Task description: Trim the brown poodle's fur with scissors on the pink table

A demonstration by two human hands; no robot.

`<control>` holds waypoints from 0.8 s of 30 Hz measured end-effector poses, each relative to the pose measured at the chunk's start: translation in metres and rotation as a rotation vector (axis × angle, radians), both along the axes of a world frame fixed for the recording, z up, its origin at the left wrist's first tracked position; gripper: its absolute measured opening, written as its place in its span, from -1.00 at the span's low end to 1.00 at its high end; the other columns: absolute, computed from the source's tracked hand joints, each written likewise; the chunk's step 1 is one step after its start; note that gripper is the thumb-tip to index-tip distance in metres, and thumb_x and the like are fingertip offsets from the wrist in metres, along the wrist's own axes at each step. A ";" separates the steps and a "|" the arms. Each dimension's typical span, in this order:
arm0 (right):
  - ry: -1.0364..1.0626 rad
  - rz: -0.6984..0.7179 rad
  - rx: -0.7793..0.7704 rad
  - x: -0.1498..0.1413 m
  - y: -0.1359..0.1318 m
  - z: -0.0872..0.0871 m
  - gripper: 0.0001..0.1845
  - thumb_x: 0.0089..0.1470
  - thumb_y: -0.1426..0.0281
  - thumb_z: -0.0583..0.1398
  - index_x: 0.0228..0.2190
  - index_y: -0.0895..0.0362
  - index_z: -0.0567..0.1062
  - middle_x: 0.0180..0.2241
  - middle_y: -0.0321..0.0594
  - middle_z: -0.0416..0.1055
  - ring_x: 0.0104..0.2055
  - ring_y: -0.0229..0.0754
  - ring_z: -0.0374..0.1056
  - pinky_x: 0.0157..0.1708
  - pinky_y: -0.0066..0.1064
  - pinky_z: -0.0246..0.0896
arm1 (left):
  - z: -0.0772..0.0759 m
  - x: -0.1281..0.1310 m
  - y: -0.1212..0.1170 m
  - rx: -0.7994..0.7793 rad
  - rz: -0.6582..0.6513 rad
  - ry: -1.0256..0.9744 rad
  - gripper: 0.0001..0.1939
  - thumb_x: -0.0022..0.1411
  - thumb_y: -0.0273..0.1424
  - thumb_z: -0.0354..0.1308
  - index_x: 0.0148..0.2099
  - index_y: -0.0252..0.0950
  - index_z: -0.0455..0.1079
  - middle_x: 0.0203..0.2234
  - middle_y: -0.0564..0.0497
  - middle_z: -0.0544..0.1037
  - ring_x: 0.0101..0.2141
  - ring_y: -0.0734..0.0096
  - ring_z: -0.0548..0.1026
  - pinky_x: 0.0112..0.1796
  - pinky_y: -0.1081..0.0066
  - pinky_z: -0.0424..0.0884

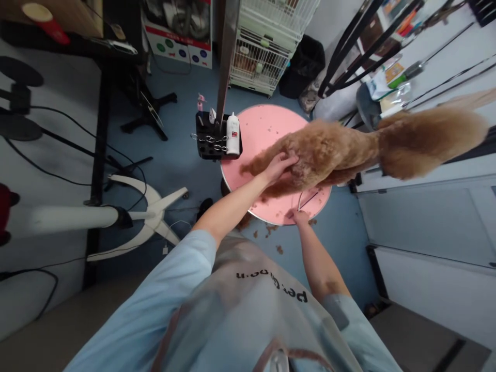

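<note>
A fluffy brown dog (349, 147) stands on a round pink table (263, 129). My left hand (278, 166) rests on the dog's rear flank, fingers curled into the fur. My right hand (297, 214) is at the table's near edge under the dog, closed on thin metal scissors (306, 200) that point up toward the belly. Tufts of cut brown fur lie on the tabletop.
A black tool caddy (213, 137) with a white bottle (233, 134) and a chain hangs on the steel post (227, 57) at the table's left. White wire cages (263, 57) stand behind. A white stand base (151, 217) and cables lie on the blue floor at left, fur clumps below the table.
</note>
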State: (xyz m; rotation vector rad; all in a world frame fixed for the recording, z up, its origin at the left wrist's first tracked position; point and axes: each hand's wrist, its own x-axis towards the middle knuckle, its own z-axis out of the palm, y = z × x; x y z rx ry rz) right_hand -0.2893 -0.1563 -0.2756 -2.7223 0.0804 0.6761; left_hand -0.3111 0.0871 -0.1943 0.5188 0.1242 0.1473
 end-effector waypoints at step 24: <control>-0.358 0.622 0.197 -0.099 0.025 0.038 -0.60 0.16 0.23 -0.01 -0.41 0.18 0.54 -0.54 -0.16 0.45 -0.50 -0.18 0.28 -0.43 -0.42 0.06 | -0.004 0.010 0.054 0.569 -0.147 0.067 -0.60 -0.03 -0.17 0.35 -0.45 -0.37 0.27 -0.54 0.05 0.41 -0.47 0.55 0.35 -0.32 0.41 0.22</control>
